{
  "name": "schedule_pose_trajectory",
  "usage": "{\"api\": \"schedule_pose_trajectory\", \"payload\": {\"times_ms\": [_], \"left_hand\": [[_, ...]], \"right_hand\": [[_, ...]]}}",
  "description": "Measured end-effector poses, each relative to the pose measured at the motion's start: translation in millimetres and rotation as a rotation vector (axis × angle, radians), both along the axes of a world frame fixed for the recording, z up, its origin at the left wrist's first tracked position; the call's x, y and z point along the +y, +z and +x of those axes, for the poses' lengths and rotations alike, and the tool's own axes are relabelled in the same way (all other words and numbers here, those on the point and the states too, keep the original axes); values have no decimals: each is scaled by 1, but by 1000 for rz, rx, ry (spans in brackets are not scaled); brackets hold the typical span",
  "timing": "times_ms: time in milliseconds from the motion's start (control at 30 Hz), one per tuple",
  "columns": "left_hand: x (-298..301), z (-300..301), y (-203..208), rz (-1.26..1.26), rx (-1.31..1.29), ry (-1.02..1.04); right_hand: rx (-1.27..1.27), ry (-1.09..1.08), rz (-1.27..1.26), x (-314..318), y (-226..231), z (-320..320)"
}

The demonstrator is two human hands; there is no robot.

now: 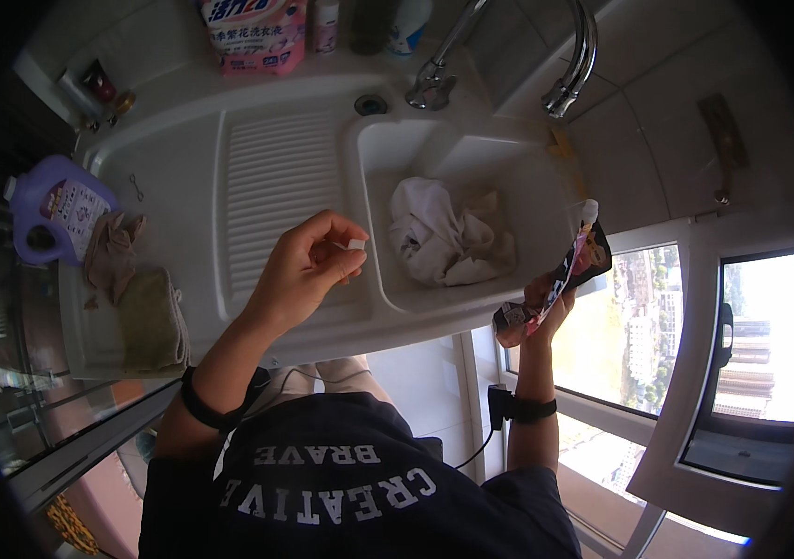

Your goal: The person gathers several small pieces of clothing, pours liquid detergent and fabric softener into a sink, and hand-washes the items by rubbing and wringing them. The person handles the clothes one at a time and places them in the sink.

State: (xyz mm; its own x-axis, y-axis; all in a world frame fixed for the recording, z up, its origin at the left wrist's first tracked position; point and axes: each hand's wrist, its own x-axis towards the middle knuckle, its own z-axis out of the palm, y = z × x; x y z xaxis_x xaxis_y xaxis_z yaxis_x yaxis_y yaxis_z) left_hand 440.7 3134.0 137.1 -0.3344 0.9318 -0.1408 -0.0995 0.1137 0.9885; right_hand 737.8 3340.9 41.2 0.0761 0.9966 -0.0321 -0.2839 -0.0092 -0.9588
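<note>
My left hand (308, 259) is raised over the front of the washboard, thumb and fingers pinching a small white cap (356, 244). Off the sink's right edge, my right hand (554, 307) grips a black and pink spouted pouch (572, 265). The pouch tilts, its white spout (590, 211) pointing up and away from me. Between the two hands, crumpled white cloth (448, 238) lies in the basin (374, 163); whether it is one piece or several I cannot tell.
A ribbed washboard (280, 177) fills the sink's middle. At the left are a purple jug (61, 210), a brownish cloth (116, 247) and a green cloth (150, 321). Behind stand a pink detergent pouch (253, 37) and a curved metal faucet (583, 65). Windows (621, 326) border the right.
</note>
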Motion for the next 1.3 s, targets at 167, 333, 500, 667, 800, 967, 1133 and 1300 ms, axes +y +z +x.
{"api": "schedule_pose_trajectory", "payload": {"times_ms": [167,333,500,667,800,967,1133,1300], "left_hand": [[6,8,3,22,-35,-4],[17,15,9,99,-45,-47],[46,22,18,126,-40,-26],[69,37,28,189,-13,-94],[64,39,29,195,37,-109],[48,32,29,167,156,-67],[24,17,37,-88,503,-68],[6,11,38,329,632,167]], "right_hand": [[122,189,78,-10,7,-1],[37,206,30,-14,5,-4],[88,223,7,-24,7,-11],[-67,264,104,-47,16,-29],[-173,344,264,-64,24,-42],[-297,347,353,-78,29,-53],[-439,398,435,-90,41,-66],[-317,458,428,-105,53,-90]]}}
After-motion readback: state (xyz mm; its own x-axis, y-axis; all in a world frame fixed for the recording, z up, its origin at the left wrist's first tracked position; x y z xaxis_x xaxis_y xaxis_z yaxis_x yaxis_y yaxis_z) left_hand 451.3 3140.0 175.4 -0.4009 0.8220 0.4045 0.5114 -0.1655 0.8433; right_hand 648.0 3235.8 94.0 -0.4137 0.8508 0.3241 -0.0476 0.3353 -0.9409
